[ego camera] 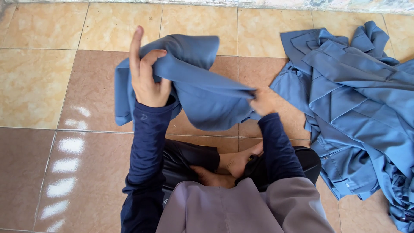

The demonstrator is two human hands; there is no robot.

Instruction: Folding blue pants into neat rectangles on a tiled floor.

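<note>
Head view: left hand [146, 75] and right hand [263, 102] each grip the blue garment [202, 86] above the tiled floor [39, 86].

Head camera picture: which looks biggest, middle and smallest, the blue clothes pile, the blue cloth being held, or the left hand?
1. Blue clothes pile, biggest.
2. Held blue cloth, though it sits nearer the camera, so this is unsure.
3. Left hand, smallest.
</note>
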